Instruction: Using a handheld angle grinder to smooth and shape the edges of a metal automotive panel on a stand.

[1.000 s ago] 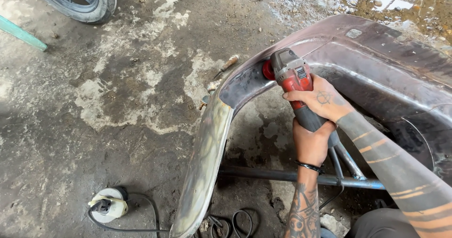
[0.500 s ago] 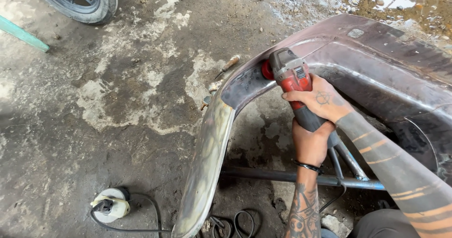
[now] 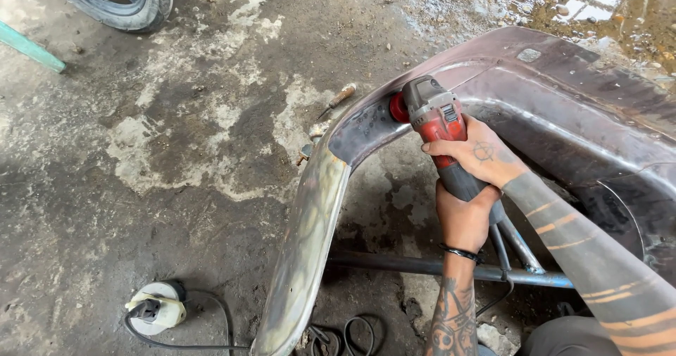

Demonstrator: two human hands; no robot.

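Red-and-grey angle grinder has barely shifted along the curved bare-metal body panel. Right hand and left hand stay clamped on it, so grinding continues at one spot.

Red-grey grinder; brown-purple metal panel; white socket; teal bar.

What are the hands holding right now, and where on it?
Both grip the red angle grinder: right hand around its body behind the head, left hand on the grey rear handle.
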